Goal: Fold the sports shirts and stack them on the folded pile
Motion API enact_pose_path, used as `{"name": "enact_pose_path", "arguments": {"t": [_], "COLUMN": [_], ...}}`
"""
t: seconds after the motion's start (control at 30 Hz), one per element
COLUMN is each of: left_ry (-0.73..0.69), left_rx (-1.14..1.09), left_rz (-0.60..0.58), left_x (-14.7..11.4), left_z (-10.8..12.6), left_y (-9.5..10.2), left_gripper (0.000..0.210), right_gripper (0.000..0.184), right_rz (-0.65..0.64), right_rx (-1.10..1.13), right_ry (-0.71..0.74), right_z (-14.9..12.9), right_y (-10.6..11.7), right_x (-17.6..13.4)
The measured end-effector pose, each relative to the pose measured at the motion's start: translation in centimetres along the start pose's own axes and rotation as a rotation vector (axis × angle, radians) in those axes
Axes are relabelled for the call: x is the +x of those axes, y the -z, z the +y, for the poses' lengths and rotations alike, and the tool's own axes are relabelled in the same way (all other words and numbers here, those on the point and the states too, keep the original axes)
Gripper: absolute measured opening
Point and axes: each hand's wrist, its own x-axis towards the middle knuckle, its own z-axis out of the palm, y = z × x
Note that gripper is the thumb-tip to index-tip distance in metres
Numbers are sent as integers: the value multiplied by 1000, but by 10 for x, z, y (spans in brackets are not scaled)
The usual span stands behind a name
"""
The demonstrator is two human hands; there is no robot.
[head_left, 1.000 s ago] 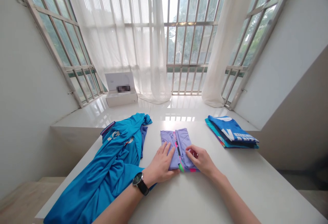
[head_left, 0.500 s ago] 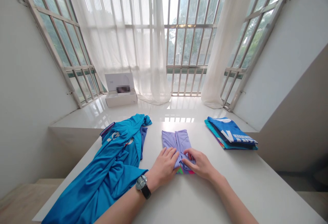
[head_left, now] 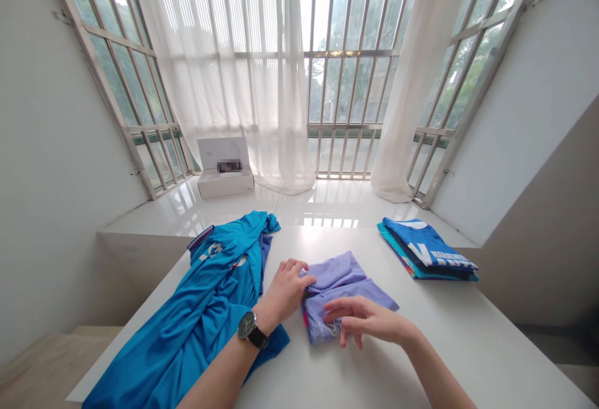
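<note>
A lavender shirt (head_left: 339, 271), folded into a small bundle, lies at a slant on the white table (head_left: 290, 374) in front of me. My left hand (head_left: 284, 289), with a watch (head_left: 250, 329) on its wrist, has curled fingers pinching the shirt's left edge. Over the near right part of the bundle is my right hand (head_left: 369, 321), its fingers apart and holding nothing. White print and a bit of pink show on the shirt's near left side.
Left of the bundle, a crumpled teal shirt (head_left: 187, 309) spreads along the table, with darker blue cloth beneath. Folded shirts (head_left: 433, 246) are stacked at the right. A white box (head_left: 226, 183) with its lid raised stands on the windowsill by the curtain (head_left: 281, 115).
The lavender bundle has turned on the table and now lies slanted. My left hand has moved to its left edge, and my right hand has spread its fingers, shifting nearer and rightward.
</note>
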Motion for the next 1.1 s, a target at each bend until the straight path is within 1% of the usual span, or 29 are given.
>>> {"name": "enact_pose_path", "arguments": {"t": [0.03, 0.07, 0.1, 0.13, 0.17, 0.23, 0.3, 0.33, 0.4, 0.5, 0.57, 0.73, 0.87, 0.97, 1.1], "left_ry": [14, 24, 30, 34, 37, 34, 24, 21, 25, 53, 74, 82, 58, 72, 122], "left_rx": [-14, -40, -77, -123, -175, -288, -391, -431, -477, -455, -404, -257, -182, -181, -214], "left_rz": [-10, -25, -42, -57, -67, -75, -78, -79, -97, -132, -125, -93, -33, -3, -26], "left_x": [0, 0, 0, -1, -2, -4, -5, -6, -5, -3, -3, -3, -3, -2, -1], "left_z": [-1, -2, -3, -4, -5, -9, -12, -13, -12, -7, -3, 0, 0, 3, 8], "left_y": [1, 1, 1, 1, 1, 3, 8, 11, 18, 24, 24, 15, 6, 3, 5], "left_gripper": [38, 38, 38, 38, 38, 38, 34, 29, 23, 41, 48, 39, 32, 25, 24], "right_gripper": [51, 50, 47, 42, 36, 28, 26, 25, 24, 24, 23, 24, 33, 38, 34], "right_rz": [-54, -63, -29, 47, 153, 394, 594, 660, 727, 756, 775, 822, 840, 783, 652], "right_rx": [32, 36, 9, -49, -139, -381, -630, -724, -823, -836, -841, -879, -860, -851, -852], "right_ry": [13, 33, 55, 80, 109, 168, 195, 188, 141, 91, 80, 69, 71, 111, 168], "right_z": [-3, -5, -7, -7, -7, -3, 7, 12, 24, 37, 39, 34, 29, 23, 19], "right_y": [-3, -5, -6, -5, -3, 6, 19, 25, 35, 41, 40, 35, 36, 35, 31], "right_x": [0, 0, 2, 5, 9, 18, 25, 28, 32, 34, 33, 32, 28, 23, 19]}}
